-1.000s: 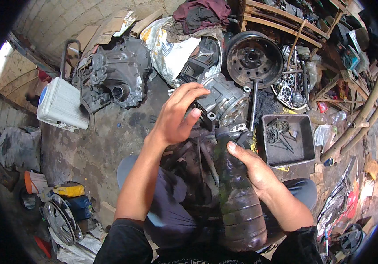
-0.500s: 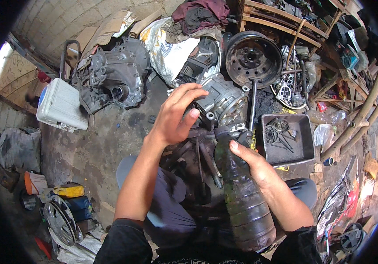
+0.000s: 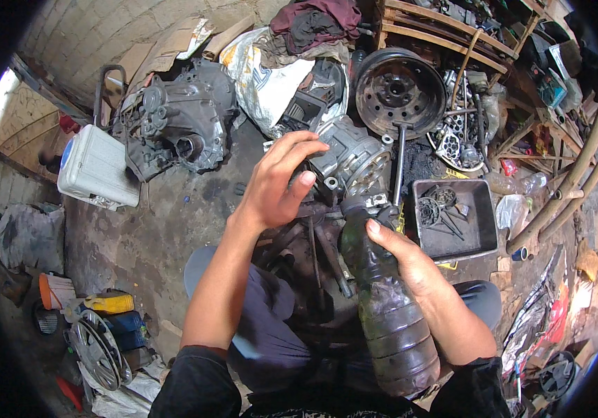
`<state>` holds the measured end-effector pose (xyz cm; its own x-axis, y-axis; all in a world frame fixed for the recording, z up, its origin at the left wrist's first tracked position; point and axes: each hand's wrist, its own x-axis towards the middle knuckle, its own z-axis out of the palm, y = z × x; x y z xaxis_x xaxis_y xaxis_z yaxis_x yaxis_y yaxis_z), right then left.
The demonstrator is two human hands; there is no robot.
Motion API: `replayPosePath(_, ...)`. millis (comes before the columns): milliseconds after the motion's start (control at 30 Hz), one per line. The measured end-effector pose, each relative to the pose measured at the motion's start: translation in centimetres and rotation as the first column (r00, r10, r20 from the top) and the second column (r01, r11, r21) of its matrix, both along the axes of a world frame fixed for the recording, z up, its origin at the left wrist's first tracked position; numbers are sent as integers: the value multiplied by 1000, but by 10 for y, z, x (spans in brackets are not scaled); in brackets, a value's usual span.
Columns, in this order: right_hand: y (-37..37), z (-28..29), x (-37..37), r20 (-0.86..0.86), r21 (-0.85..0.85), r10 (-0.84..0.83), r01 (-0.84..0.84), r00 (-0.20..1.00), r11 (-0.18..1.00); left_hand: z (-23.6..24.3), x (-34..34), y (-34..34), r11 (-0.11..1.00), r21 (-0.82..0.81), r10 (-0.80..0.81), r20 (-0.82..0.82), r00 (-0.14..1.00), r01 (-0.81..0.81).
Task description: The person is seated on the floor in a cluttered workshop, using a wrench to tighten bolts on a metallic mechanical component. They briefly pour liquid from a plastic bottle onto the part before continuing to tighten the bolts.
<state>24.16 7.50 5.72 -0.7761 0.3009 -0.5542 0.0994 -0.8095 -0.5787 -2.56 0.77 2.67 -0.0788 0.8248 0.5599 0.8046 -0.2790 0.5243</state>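
Note:
My right hand [image 3: 414,268] is wrapped round a large ribbed plastic bottle [image 3: 391,320], dark and greasy, its thumb lying along the upper side. The bottle lies tilted between my knees, neck pointing away from me toward a silver metal housing [image 3: 353,150]. My left hand [image 3: 278,182] is raised at the housing's near left side with fingers loosely bent and thumb apart, holding nothing. Whether its fingertips touch the housing I cannot tell. Beneath the hands, a dark metal stand [image 3: 313,244] is partly hidden by the bottle and my arm.
Right of the housing sits a black tray [image 3: 476,233] with small metal parts. Behind it stands a steel wheel rim [image 3: 400,94]. A big gearbox [image 3: 184,115] and a white cooler box [image 3: 98,167] are at left; wooden poles [image 3: 570,184] lean at right.
The bottle has rolled or shifted slightly in my right hand, and its neck sits a little differently. My left hand stays in nearly the same place.

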Motion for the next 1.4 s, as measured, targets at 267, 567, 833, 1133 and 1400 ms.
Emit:
replayPosePath(267, 0, 3, -1, 55, 0, 2, -2, 999, 1000, -1, 0, 1, 1000, 1, 0, -5, 1000, 0)
replayPosePath(567, 0, 11, -3, 75, -61, -14, 19, 997, 998, -1, 0, 1, 1000, -2, 0, -1, 1000, 0)
replayPosePath(833, 3, 4, 1, 55, -98, 7, -1, 998, 995, -2, 1, 3, 1000, 0, 2, -15, 1000, -2)
replayPosePath(1133, 9, -6, 9, 89, 38, 29, -32, 996, 999, -5, 11, 10, 997, -45, 64, -98, 993, -69)
replayPosePath(1400, 1, -13, 6, 114, 275, 113, -140, 987, 951, -9, 15, 13, 991, -41, 125, -30, 992, -126)
